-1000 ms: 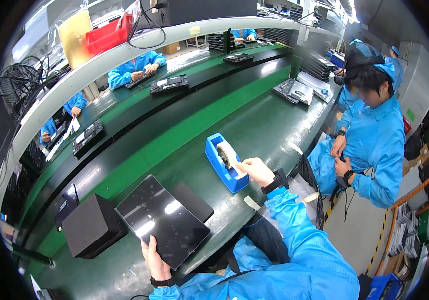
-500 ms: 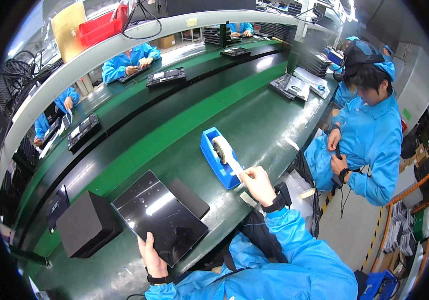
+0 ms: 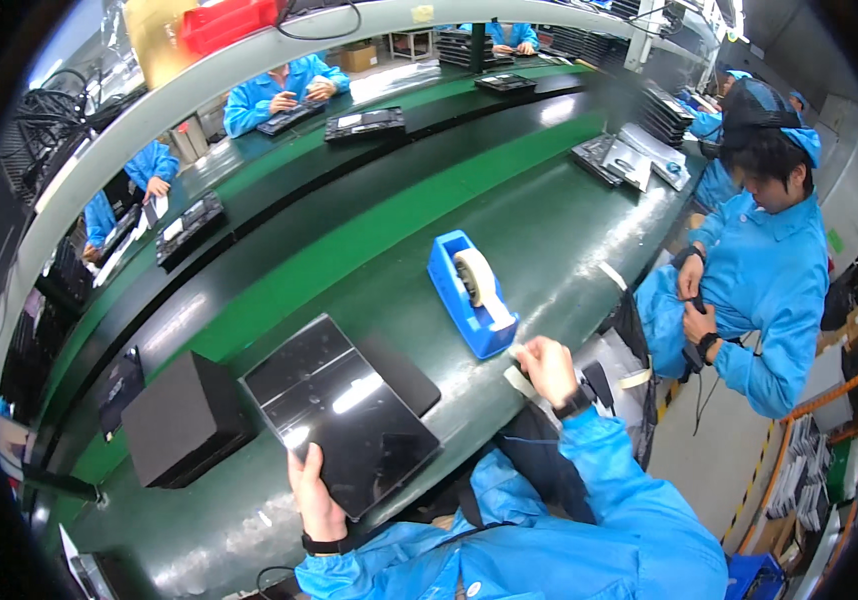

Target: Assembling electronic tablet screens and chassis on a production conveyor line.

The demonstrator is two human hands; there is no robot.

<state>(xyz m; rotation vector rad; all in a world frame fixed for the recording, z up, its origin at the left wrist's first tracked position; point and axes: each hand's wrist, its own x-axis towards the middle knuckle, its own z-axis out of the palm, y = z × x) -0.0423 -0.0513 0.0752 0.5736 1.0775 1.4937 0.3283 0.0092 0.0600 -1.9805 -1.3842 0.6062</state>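
Observation:
My left hand [image 3: 317, 500] grips the lower left edge of a glossy black screen panel [image 3: 379, 440], thumb on top of its face. The panel lies tilted over a dark flat pad [image 3: 404, 372] on the green bench. A blue tape dispenser [image 3: 464, 305] with a roll of whitish tape [image 3: 479, 280] stands beyond the panel to the right. Just in front of it, my right hand [image 3: 549, 372] is closed in a pinch, with a small pale piece of tape [image 3: 517, 353] at the fingertips, apart from the dispenser.
A black foam block [image 3: 184, 420] stands left of the panel. Beyond the bench runs a line carrying black device units [image 3: 364, 124], with co-workers' hands at the far side. At right sits a co-worker in blue [image 3: 764, 260]; silver plates [image 3: 639, 160] lie at the far right.
My right hand has drawn back from the dispenser, and the tape no longer stretches from the roll to my fingers. The whole view has shifted slightly; my left hand keeps hold of the panel.

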